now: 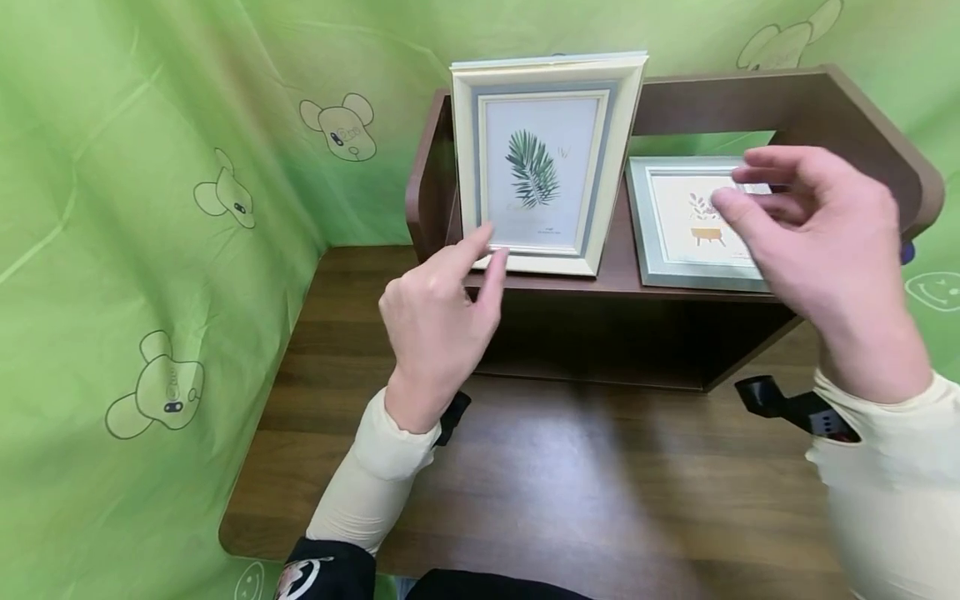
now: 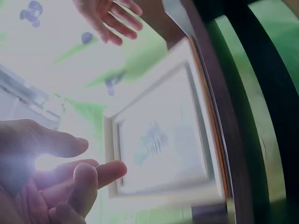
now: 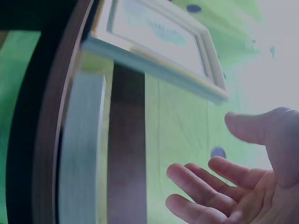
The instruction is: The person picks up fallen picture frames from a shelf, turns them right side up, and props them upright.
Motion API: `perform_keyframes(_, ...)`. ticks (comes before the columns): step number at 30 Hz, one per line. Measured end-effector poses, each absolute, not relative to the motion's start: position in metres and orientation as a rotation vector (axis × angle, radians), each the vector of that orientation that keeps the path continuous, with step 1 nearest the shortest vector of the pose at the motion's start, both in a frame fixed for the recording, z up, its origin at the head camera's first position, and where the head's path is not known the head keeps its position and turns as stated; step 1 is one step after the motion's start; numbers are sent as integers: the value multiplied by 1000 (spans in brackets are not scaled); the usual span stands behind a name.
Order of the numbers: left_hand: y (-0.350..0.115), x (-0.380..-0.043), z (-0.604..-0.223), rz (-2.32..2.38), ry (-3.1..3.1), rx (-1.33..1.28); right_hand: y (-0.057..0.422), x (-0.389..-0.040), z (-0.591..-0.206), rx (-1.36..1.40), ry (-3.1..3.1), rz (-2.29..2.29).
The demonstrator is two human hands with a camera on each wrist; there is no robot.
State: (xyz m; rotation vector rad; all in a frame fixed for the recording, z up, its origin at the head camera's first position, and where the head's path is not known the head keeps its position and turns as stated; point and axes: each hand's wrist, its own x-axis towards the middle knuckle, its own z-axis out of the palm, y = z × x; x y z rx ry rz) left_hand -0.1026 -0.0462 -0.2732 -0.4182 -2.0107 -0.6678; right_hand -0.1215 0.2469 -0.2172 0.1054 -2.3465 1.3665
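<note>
A cream picture frame (image 1: 536,266) with a green leaf print stands upright on the left half of the brown shelf (image 1: 626,250). A pale blue edge (image 3: 154,74) shows behind it in the right wrist view. My left hand (image 1: 442,312) is at its lower left corner, index finger and thumb spread, holding nothing. To the right, a light blue picture frame (image 1: 652,242) with a plant print lies face up on the shelf. Over its right part hovers my right hand (image 1: 832,225), fingers loosely bent and thumb apart, with nothing in its grasp; it hides part of that frame.
The shelf unit has raised side panels (image 1: 877,133) and a dark open compartment (image 1: 592,337) below. It stands on a wood-grain table (image 1: 525,492). Green cloth (image 1: 172,250) with cartoon prints hangs behind and to the left.
</note>
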Motion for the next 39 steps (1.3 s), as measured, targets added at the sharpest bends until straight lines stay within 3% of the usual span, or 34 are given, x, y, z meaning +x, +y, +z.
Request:
perform_keyframes(8, -1, -109, -268, -579, -2113, -640, 271, -117, -223, -62, -2277, 1332)
perform_keyframes(15, 30, -120, -266, -412, -2306, -694, 279, -120, -237, -159, -2440, 1032)
perform_keyframes(25, 69, -129, -275, -184, -2547, -667, 276, -127, -250, -150, -2627, 580)
perform_keyframes(39, 83, -140, -288, -173, -2573, -600, 278, -133, -255, -145, -2743, 502)
